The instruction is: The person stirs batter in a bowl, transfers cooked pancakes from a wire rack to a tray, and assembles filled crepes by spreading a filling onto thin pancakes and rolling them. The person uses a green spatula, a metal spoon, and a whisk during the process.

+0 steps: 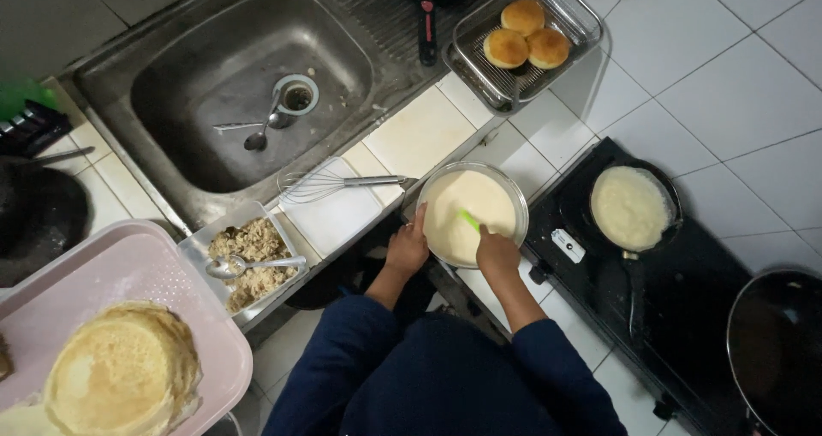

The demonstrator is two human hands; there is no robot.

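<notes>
A glass bowl [517,198] of pale batter stands on the tiled counter edge in front of me. My left hand [407,248] grips the bowl's near-left rim. My right hand [498,252] is closed on a green utensil handle [469,221] that dips into the batter. To the right, a small black frying pan [676,203] sits on a black stove, with a thin round of batter [631,207] spread inside it.
Steel sink [231,85] holding spoons, a whisk [330,183] on a white board, a tray of shredded filling [250,249] with a spoon, a pink tray [128,273] with stacked crepes [120,372], a wire basket with three buns [524,35], a dark pan [775,350] bottom right.
</notes>
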